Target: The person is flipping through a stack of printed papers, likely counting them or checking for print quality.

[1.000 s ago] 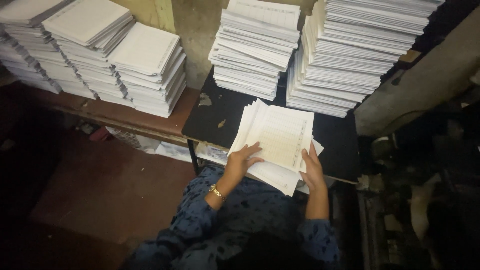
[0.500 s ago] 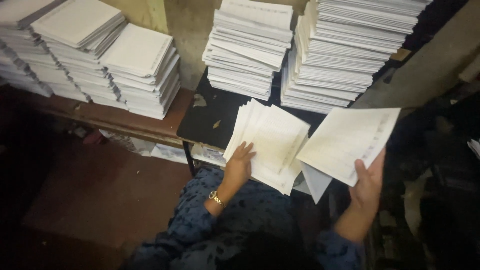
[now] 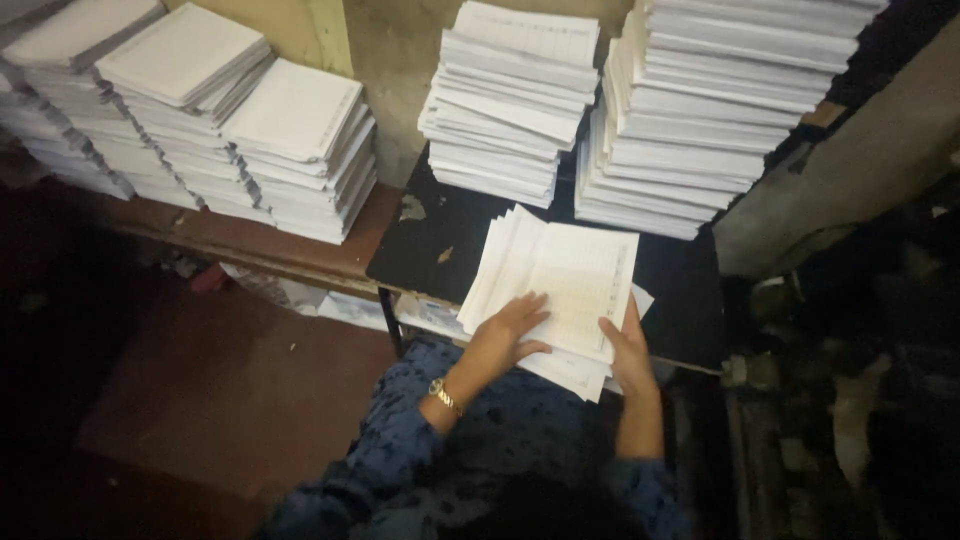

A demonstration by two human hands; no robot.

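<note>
Low in the frame's centre, the right hand, which half a second ago held sheets out right, is back flat beside the left hand, both open-palmed on the fanned paper pile on the dark surface, tall stacks behind.

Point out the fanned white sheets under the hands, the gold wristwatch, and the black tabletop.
Fanned white sheets (image 3: 580,270), head view, top sheet's middle.
Gold wristwatch (image 3: 441,394), head view, band on wrist.
Black tabletop (image 3: 430,245), head view, bare surface.
</note>
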